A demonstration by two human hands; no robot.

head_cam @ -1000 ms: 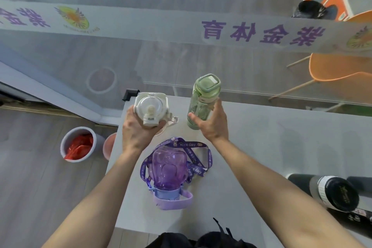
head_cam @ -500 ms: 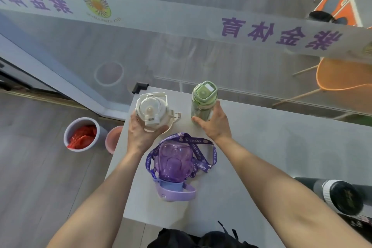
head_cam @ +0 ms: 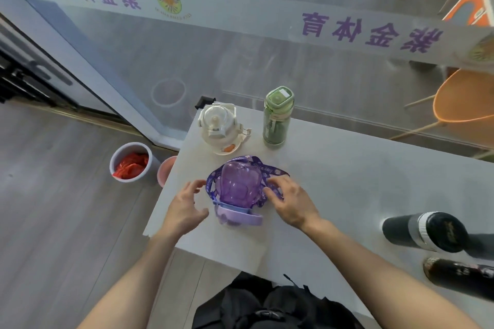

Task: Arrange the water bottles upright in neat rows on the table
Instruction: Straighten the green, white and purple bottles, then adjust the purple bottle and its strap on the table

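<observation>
You're looking down at a grey wood-look floor point(head_cam: 66, 221) and a glass wall point(head_cam: 240, 61) with a frosted band of purple lettering running across it. An orange chair point(head_cam: 465, 98) sits on the far side of the glass, off to the right.

The pale grey table point(head_cam: 347, 181) is pushed up against that glass, and its left corner hangs over two tubs on the floor: a white bucket point(head_cam: 131, 161) with something red in it and a pink tub point(head_cam: 165, 173) half hidden by the table edge.

At the far left corner the white bottle point(head_cam: 220, 128) and the green bottle point(head_cam: 278, 117) both stand upright, side by side, close but not touching. In front of them the purple bottle point(head_cam: 238, 192) lies on its side, lid toward you, its purple strap point(head_cam: 251, 165) looped around it. Two dark bottles point(head_cam: 427, 232) lie on their sides at the right edge.

Your left hand point(head_cam: 184, 208) hovers just left of the purple one, fingers spread and holding nothing. Your right hand point(head_cam: 291, 200) is open too, fingertips resting on the strap beside the bottle.
</observation>
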